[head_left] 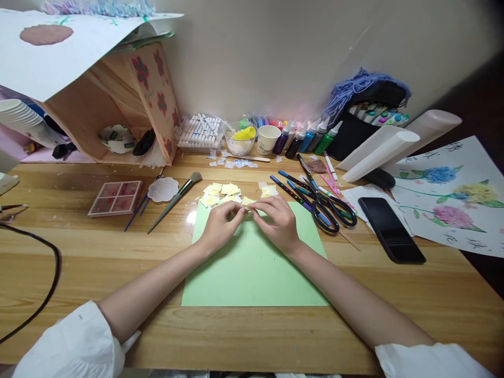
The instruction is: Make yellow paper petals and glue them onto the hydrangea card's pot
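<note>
A light green sheet [255,262] lies flat on the wooden table. Over its upper part, my left hand [222,223] and my right hand [279,223] meet fingertip to fingertip. Both hands are closed in a pinch on a small yellow paper piece [247,201], which the fingertips partly hide. Several more yellow and white paper pieces [230,190] lie along the sheet's top edge, just beyond my fingers. Another small group of pale pieces [269,191] sits behind my right hand.
Black scissors [333,207] and pens lie right of the sheet, near a phone [391,231]. A brush [175,202] and white palette [163,189] are on the left. Cups, markers and paint bottles [325,137] line the wall.
</note>
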`<move>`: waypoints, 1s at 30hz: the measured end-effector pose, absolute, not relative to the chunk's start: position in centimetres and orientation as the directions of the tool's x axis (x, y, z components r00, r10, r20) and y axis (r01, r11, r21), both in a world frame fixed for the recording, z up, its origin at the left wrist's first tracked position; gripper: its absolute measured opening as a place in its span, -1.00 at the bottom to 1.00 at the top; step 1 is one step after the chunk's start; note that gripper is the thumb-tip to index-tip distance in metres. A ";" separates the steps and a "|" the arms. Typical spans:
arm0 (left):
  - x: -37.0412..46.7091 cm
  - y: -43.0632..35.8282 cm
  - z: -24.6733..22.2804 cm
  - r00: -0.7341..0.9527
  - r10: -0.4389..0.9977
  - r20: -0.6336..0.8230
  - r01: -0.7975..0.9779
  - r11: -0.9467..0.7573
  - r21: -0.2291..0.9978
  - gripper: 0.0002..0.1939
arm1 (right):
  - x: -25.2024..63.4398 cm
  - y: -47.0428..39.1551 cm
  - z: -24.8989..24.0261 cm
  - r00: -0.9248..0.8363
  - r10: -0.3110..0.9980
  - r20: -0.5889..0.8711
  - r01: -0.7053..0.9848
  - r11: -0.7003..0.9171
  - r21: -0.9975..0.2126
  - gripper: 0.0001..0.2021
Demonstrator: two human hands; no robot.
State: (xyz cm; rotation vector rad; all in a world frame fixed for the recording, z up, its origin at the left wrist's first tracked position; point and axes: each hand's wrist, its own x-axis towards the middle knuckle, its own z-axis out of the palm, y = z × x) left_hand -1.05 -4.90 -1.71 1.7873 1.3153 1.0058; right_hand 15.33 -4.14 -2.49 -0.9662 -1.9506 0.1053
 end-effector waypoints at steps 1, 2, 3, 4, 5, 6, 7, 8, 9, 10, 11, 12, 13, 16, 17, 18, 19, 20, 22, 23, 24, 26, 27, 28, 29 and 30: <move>-1.0 -4.9 -1.7 0.195 0.963 0.184 0.430 -0.253 0.867 -0.77 | 15.3 -4.1 -2.5 -0.269 0.663 0.698 0.587 0.688 -0.427 -0.85; -1.1 -4.9 -1.7 0.205 0.962 0.183 0.430 -0.257 0.866 -0.77 | 15.3 -4.1 -2.5 -0.273 0.665 0.695 0.590 0.686 -0.425 -0.86; -1.1 -5.0 -1.7 0.214 0.959 0.184 0.427 -0.261 0.866 -0.76 | 15.3 -4.1 -2.5 -0.276 0.668 0.691 0.593 0.684 -0.425 -0.86; -1.1 -5.0 -1.6 0.225 0.957 0.184 0.425 -0.266 0.865 -0.77 | 15.3 -4.1 -2.5 -0.276 0.671 0.688 0.595 0.681 -0.426 -0.86; -1.1 -5.0 -1.6 0.234 0.954 0.184 0.423 -0.271 0.865 -0.77 | 15.3 -4.1 -2.5 -0.276 0.673 0.687 0.595 0.681 -0.427 -0.87; -1.1 -5.0 -1.6 0.242 0.952 0.185 0.421 -0.275 0.865 -0.77 | 15.3 -4.1 -2.5 -0.276 0.673 0.686 0.596 0.680 -0.427 -0.87; -1.1 -5.1 -1.5 0.248 0.951 0.186 0.418 -0.278 0.865 -0.77 | 15.3 -4.1 -2.5 -0.277 0.671 0.688 0.595 0.682 -0.426 -0.87; -1.1 -5.1 -1.5 0.252 0.950 0.185 0.417 -0.279 0.865 -0.77 | 15.3 -4.1 -2.5 -0.278 0.669 0.690 0.594 0.684 -0.424 -0.87; -1.2 -5.1 -1.5 0.254 0.950 0.184 0.414 -0.279 0.866 -0.76 | 15.3 -4.1 -2.5 -0.279 0.667 0.691 0.593 0.686 -0.422 -0.87; -1.2 -5.1 -1.4 0.255 0.950 0.182 0.412 -0.277 0.868 -0.76 | 15.3 -4.1 -2.5 -0.281 0.665 0.692 0.592 0.687 -0.420 -0.87; -1.2 -5.1 -1.4 0.255 0.950 0.180 0.409 -0.275 0.870 -0.76 | 15.4 -4.1 -2.6 -0.283 0.665 0.691 0.591 0.688 -0.420 -0.87; -1.2 -5.0 -1.4 0.256 0.950 0.179 0.407 -0.274 0.871 -0.76 | 15.4 -4.1 -2.6 -0.286 0.665 0.690 0.590 0.689 -0.420 -0.87; -1.2 -5.0 -1.4 0.256 0.950 0.180 0.406 -0.275 0.872 -0.75 | 15.4 -4.2 -2.6 -0.288 0.666 0.688 0.590 0.689 -0.421 -0.87; -1.2 -5.0 -1.4 0.259 0.948 0.185 0.409 -0.281 0.868 -0.73 | 15.4 -4.2 -2.6 -0.289 0.674 0.679 0.590 0.685 -0.428 -0.86; -1.2 -5.0 -1.4 0.261 0.948 0.184 0.411 -0.282 0.867 -0.73 | 15.4 -4.3 -2.6 -0.289 0.677 0.677 0.589 0.683 -0.431 -0.86; -1.2 -5.0 -1.4 0.262 0.948 0.183 0.413 -0.281 0.866 -0.73 | 15.4 -4.3 -2.6 -0.288 0.679 0.676 0.589 0.682 -0.434 -0.86; -1.2 -5.0 -1.5 0.262 0.948 0.182 0.416 -0.281 0.865 -0.73 | 15.4 -4.3 -2.6 -0.287 0.679 0.676 0.587 0.682 -0.436 -0.86; -1.2 -5.0 -1.5 0.261 0.948 0.182 0.417 -0.281 0.864 -0.73 | 15.4 -4.3 -2.6 -0.287 0.678 0.677 0.586 0.683 -0.436 -0.86; -1.2 -5.0 -1.5 0.256 0.949 0.187 0.417 -0.283 0.864 -0.73 | 15.4 -4.2 -2.6 -0.287 0.675 0.679 0.583 0.686 -0.435 -0.86; -1.2 -5.0 -1.5 0.254 0.949 0.189 0.416 -0.284 0.864 -0.73 | 15.4 -4.2 -2.6 -0.288 0.674 0.680 0.583 0.687 -0.434 -0.86; -1.2 -5.0 -1.4 0.254 0.948 0.191 0.414 -0.285 0.864 -0.74 | 15.4 -4.2 -2.6 -0.288 0.674 0.680 0.582 0.687 -0.435 -0.86; -1.2 -5.0 -1.4 0.255 0.948 0.192 0.414 -0.287 0.864 -0.74 | 15.4 -4.2 -2.6 -0.288 0.677 0.678 0.580 0.686 -0.439 -0.86; -1.2 -5.0 -1.4 0.256 0.947 0.193 0.416 -0.288 0.863 -0.74 | 15.4 -4.2 -2.6 -0.288 0.679 0.675 0.579 0.685 -0.442 -0.86; -1.2 -5.0 -1.4 0.257 0.947 0.192 0.420 -0.289 0.861 -0.73 | 15.4 -4.2 -2.6 -0.288 0.682 0.672 0.577 0.684 -0.446 -0.86; -1.2 -5.0 -1.4 0.259 0.947 0.191 0.424 -0.290 0.858 -0.72 | 15.4 -4.2 -2.6 -0.288 0.685 0.669 0.576 0.682 -0.450 -0.86; -1.2 -5.0 -1.4 0.261 0.946 0.191 0.430 -0.290 0.855 -0.71 | 15.4 -4.2 -2.6 -0.288 0.689 0.665 0.576 0.680 -0.454 -0.86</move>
